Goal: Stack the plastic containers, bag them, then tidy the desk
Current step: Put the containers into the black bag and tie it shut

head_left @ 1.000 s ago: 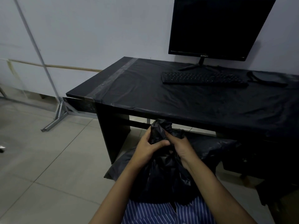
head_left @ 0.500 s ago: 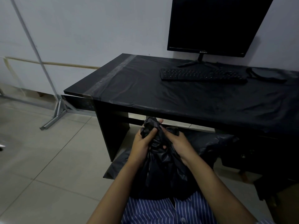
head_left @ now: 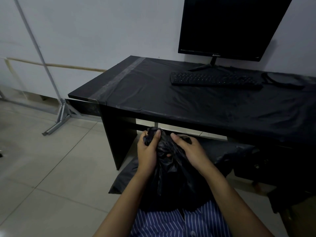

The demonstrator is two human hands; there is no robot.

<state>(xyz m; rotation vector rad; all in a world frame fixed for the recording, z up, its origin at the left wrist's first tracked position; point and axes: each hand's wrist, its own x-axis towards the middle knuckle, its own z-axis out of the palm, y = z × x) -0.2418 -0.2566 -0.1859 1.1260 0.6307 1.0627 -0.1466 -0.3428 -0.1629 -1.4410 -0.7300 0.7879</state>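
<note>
Gripping the gathered neck of the black bag [head_left: 172, 170] with left hand [head_left: 147, 151] and right hand [head_left: 189, 148], at 6 o'clock below the desk [head_left: 188, 103]; probably handling soft, slippery film, best grasped at the neck

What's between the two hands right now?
The bunched neck of the black plastic bag, gripped by left hand and right hand; head view.

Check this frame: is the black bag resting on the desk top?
No. The black bag is held in front of the desk, below its front edge, gripped at its gathered top by the left hand and right hand.
</note>
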